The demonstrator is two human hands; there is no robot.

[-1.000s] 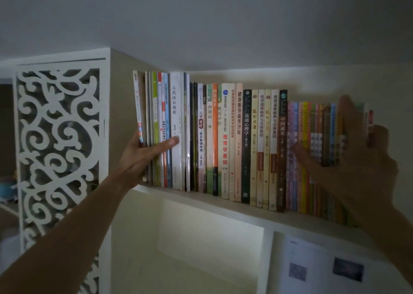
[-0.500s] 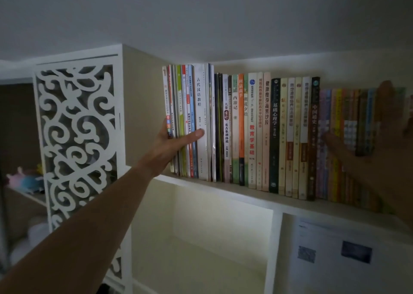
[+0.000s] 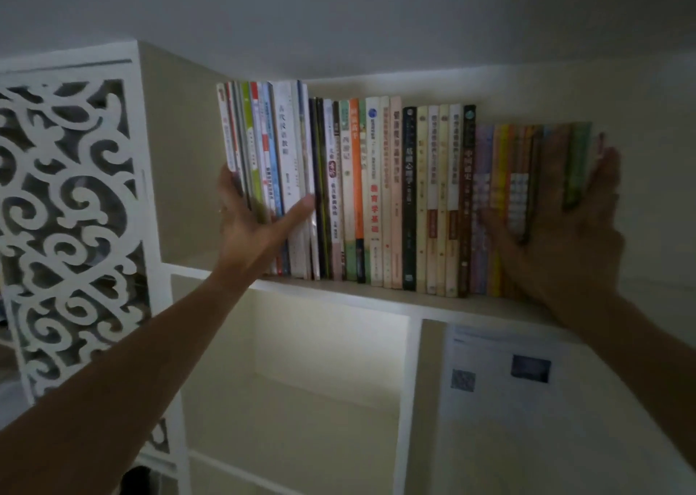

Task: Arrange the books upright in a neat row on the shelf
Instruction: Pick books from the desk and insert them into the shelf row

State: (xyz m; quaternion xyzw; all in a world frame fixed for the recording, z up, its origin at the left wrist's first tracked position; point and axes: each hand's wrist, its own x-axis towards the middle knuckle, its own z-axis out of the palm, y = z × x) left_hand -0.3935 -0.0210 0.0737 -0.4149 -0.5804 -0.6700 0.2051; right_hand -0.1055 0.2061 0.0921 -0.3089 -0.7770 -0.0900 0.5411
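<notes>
Head view has the books (image 3: pixel 395 193) standing spine-out in one row on the shelf (image 3: pixel 376 300), nearly all upright, so the task looks almost done. At the row's left end the left hand (image 3: pixel 250 223) grips the leftmost books, fingers behind the end cover and thumb lying across the spines; those few lean slightly. At the other end the right hand (image 3: pixel 565 238) lies spread and flat, palm on the coloured spines and fingers along the end book, pinching nothing. What seems left is squeezing the row tight and straightening the left end. A white fretwork panel (image 3: pixel 71 212) stands left of the shelf, a printed sheet (image 3: pixel 501 374) hangs below; neither blocks the row
</notes>
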